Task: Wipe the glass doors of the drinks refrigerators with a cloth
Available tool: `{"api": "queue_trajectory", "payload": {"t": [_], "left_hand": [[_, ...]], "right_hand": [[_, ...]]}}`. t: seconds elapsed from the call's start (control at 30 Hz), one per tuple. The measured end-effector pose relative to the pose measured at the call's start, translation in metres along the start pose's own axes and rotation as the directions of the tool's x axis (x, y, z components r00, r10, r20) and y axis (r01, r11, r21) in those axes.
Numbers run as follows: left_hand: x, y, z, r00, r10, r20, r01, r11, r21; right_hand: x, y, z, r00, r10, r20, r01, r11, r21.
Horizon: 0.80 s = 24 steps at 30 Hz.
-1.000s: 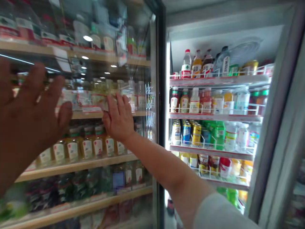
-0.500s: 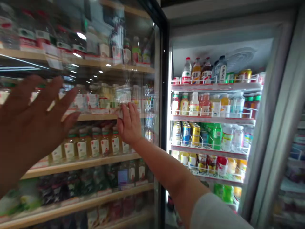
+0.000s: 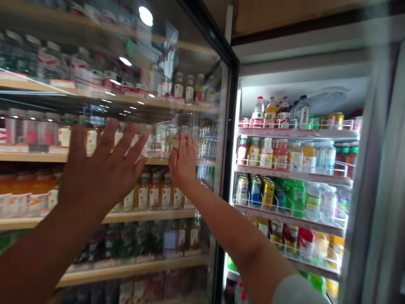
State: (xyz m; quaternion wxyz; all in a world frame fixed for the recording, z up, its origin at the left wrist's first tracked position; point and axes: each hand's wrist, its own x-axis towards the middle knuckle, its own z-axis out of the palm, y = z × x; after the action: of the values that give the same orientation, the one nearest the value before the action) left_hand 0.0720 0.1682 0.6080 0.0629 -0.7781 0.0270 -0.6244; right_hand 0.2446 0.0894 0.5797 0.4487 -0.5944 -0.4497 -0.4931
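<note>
Both palms lie flat on the glass door [image 3: 133, 126]: left hand [image 3: 101, 169] spread wide, right hand [image 3: 183, 162] nearer the door's black edge [image 3: 229, 169], neither gripping anything. The door looks heavy, stiff, smooth and breakable; the edge frame offers surer hold than slippery glass

Two hands, left hand [image 3: 98, 169] and right hand [image 3: 182, 162], one glass door [image 3: 190, 63], one open cooler [image 3: 300, 84].

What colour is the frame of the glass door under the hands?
Black door frame, head view.
</note>
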Motion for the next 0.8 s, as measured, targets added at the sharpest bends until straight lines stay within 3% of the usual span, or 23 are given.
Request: {"api": "queue_trajectory", "payload": {"t": [0.07,0.17,0.2,0.33,0.37,0.5,0.57,0.73,0.8], "left_hand": [[-0.002,0.001,0.000,0.996,0.082,0.044,-0.087,0.990,0.113],[-0.004,0.004,0.000,0.993,0.098,0.069,-0.110,0.975,0.194],[-0.005,0.006,-0.001,0.992,0.102,0.078,-0.116,0.971,0.211],[-0.007,0.013,-0.005,0.989,0.108,0.102,-0.134,0.944,0.301],[-0.007,0.015,-0.006,0.988,0.103,0.111,-0.133,0.941,0.311],[-0.005,0.015,-0.009,0.986,0.083,0.143,-0.124,0.944,0.307],[-0.005,0.014,-0.008,0.986,0.100,0.134,-0.135,0.948,0.288],[-0.007,0.011,-0.004,0.988,0.114,0.102,-0.143,0.928,0.343],[-0.007,0.011,-0.003,0.988,0.113,0.102,-0.143,0.921,0.363]], "right_hand": [[-0.002,-0.013,0.000,0.998,-0.069,0.011,0.069,0.998,0.001],[0.004,-0.019,-0.004,0.973,-0.220,0.068,0.220,0.975,-0.001],[0.010,-0.017,-0.005,0.977,-0.200,0.069,0.201,0.980,-0.004],[0.034,-0.010,-0.008,0.996,0.082,-0.020,-0.082,0.997,0.003],[0.034,-0.010,-0.008,0.995,0.093,-0.035,-0.093,0.996,0.006],[0.012,-0.012,-0.011,0.983,-0.177,0.044,0.179,0.983,-0.043],[0.006,-0.006,-0.013,0.965,-0.244,0.100,0.251,0.966,-0.060],[0.007,0.010,-0.008,0.997,0.077,-0.010,-0.078,0.997,-0.030],[0.000,0.009,-0.004,0.999,0.043,-0.017,-0.043,0.999,-0.023]]}}
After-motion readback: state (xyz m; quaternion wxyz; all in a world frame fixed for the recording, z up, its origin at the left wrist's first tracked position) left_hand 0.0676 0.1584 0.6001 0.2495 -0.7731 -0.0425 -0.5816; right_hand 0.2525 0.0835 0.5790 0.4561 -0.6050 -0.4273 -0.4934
